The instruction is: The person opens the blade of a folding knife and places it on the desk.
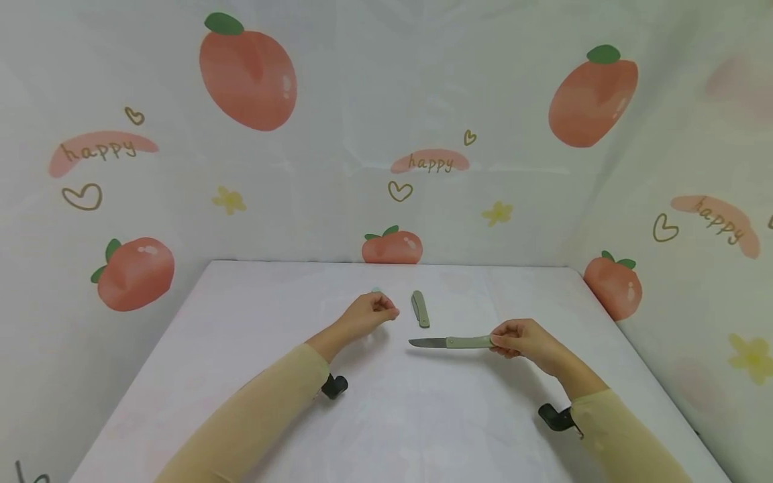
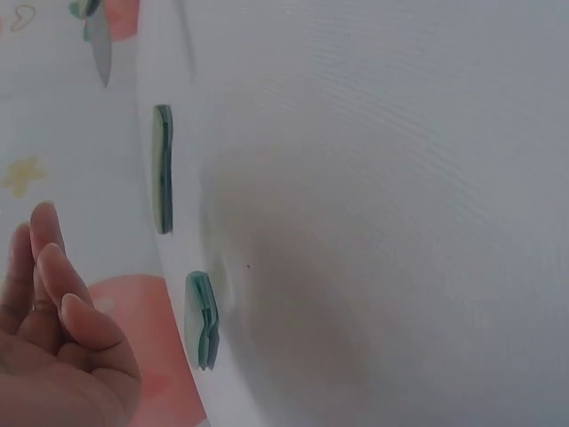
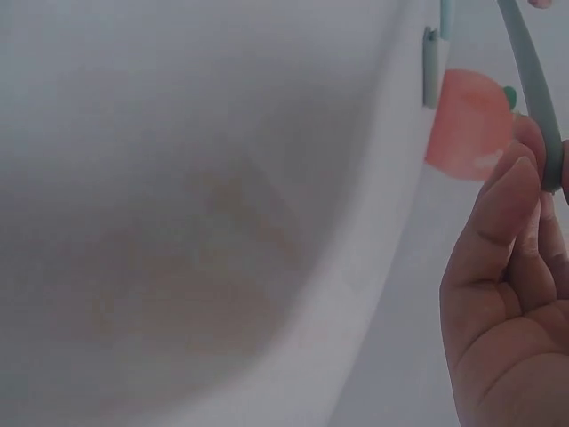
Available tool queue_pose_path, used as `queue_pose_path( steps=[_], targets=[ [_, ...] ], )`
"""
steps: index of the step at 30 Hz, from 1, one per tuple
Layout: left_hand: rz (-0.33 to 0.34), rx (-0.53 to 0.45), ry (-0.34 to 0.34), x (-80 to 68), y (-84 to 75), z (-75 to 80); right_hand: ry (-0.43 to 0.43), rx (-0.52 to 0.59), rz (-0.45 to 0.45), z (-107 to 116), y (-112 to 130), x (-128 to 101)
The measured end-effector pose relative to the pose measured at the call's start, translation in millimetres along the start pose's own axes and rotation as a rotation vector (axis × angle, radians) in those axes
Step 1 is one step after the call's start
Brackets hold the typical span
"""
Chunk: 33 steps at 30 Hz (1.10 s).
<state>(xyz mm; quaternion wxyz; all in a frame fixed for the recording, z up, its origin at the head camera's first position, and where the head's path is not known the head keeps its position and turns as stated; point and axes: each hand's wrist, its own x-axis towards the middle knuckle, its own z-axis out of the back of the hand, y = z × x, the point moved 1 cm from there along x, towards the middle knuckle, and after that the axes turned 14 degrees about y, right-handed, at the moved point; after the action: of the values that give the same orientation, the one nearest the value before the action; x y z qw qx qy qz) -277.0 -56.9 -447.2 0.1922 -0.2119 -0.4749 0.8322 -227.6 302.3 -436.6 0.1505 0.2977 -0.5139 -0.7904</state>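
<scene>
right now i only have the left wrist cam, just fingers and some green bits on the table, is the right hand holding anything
observer: yes, the right hand pinches an open knife by the end of its green handle.
operator: which way is the blade pointing
observer: sideways toward the left hand, which holds nothing; the tip stops short of it, with bare table between.
</scene>
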Motion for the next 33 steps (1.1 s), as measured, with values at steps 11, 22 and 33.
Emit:
queue_pose_path(
  steps=[11,22,33],
  targets=[
    [0.043,0.107,-0.074,17.8,-0.8,-6.3,0.013,0.003,-0.077,9.8,-19.7,-1.1],
    [0.101,0.126,-0.099,43.0,-13.8,-23.4,-0.005,-0.013,-0.246,14.0,-28.2,-1.9],
    [0.177,0.262,-0.116,63.4,-16.9,-39.4,-0.104,-0.154,-0.356,16.5,-22.2,0.3]
  ],
)
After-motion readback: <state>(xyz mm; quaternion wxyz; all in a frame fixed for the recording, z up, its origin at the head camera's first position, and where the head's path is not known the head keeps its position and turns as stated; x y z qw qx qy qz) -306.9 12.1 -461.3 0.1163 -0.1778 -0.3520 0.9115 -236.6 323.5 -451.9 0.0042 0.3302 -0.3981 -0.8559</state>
